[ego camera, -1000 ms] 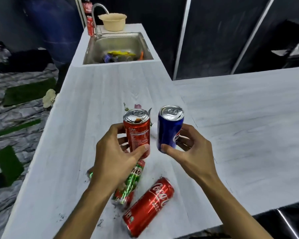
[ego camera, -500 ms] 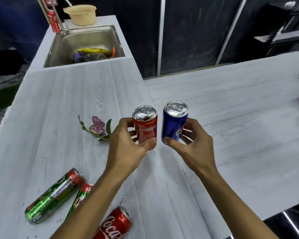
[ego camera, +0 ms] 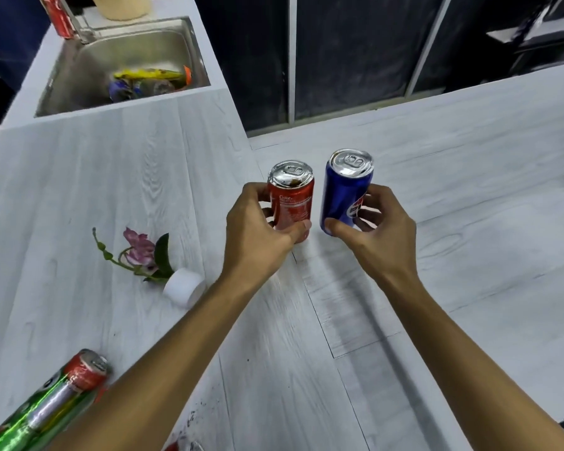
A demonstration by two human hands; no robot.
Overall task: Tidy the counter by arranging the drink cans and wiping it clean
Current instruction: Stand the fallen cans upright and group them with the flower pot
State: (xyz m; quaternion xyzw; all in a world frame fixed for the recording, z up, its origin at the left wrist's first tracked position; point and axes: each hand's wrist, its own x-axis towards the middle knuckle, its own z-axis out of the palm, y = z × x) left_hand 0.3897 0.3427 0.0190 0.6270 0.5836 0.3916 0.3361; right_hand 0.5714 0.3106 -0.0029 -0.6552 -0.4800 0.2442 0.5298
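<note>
The left grip (ego camera: 258,229) is curled round the lower half of the red can (ego camera: 292,198), thumb on the near side and fingers round the back. The right grip (ego camera: 372,229) holds the blue can (ego camera: 344,193) the same way. Both cans are upright, side by side with a narrow gap between them, near the inner corner of the L-shaped worktop (ego camera: 453,255). I cannot tell whether their bases touch the surface; the red one looks at or just above it.

The step in hand looks like setting this pair down as the start of a tidy group. To do it well, lower both straight and vertical, and let each base sit flat before loosening either grip. The red can's lid shows a dark wet patch, so it may be open and could spill if tipped. Set the cans close together without knocking them, toward the back of the worktop, so the front is free for wiping.

Much of the task looks undone. A green can (ego camera: 46,408) lies on its side at the near left edge, with dark specks (ego camera: 189,418) on the surface near it. A flower sprig (ego camera: 140,252) in a white pot (ego camera: 183,288) lies tipped over, and a far can (ego camera: 57,14) stands beside the sink (ego camera: 79,70)
</note>
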